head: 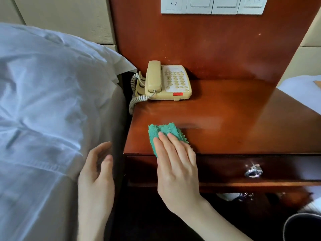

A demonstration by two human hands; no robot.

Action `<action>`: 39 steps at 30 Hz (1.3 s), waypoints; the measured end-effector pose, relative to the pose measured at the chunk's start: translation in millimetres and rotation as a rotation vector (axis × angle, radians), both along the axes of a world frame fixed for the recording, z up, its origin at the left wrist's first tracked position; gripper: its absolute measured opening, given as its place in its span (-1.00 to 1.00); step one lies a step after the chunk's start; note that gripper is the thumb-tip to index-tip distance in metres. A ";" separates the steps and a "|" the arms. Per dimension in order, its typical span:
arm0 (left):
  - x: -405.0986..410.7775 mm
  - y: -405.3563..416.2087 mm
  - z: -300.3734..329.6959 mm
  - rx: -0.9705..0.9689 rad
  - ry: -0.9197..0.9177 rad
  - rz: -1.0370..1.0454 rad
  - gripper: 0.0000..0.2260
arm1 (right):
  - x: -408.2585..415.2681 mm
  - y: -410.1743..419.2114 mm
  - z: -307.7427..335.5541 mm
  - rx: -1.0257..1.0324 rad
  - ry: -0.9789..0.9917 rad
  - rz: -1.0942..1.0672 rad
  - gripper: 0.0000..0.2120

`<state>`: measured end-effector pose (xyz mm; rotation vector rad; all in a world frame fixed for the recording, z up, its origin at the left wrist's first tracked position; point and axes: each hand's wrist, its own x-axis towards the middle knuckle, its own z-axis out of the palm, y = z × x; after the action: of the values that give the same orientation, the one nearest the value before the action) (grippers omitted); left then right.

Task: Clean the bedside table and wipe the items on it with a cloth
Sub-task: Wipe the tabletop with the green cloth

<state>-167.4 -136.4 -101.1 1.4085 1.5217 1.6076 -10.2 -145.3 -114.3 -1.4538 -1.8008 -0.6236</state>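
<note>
While the green cloth (162, 134) was pressed flat by the right hand (175, 164) at the front left corner of the bedside table (234, 119), its near edge was seen to overhang the table's front edge. A slip off that edge was judged possible if the stroke were drawn further toward the body, since the cloth was held down under straight fingers and not gripped. The telephone (167, 80) was set at the back left corner, well apart from the cloth, with its coiled cord (134, 100) hanging over the left edge. A sweep carried toward the back could be expected to catch the cord or push the set, and the handset might be knocked from its cradle. The left hand (97, 173) was held relaxed and empty, clear of the table, beside the white bedding (43, 94) and just left of the table's left edge. The cloth lay beneath the right fingertips (160, 134) and near the left hand. A drawer handle (253, 172) was visible below the front edge.
</note>
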 end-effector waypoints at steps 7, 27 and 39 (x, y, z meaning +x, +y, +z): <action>-10.2 -2.2 -2.1 0.057 -0.075 -0.092 -0.66 | -28.1 6.5 0.5 -0.049 -0.065 0.102 -0.56; -8.1 -6.9 -5.0 0.137 -0.197 -0.114 -0.68 | -7.9 -6.9 29.2 -0.282 -0.072 0.244 -0.57; -10.3 -12.9 -0.7 0.138 -0.222 -0.119 -0.67 | 6.5 8.9 65.2 -0.632 -0.247 0.528 -0.57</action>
<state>-177.7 -149.3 -101.8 1.3143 1.1989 1.7573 -3.7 -136.4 -49.1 -1.2079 -2.6024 0.0563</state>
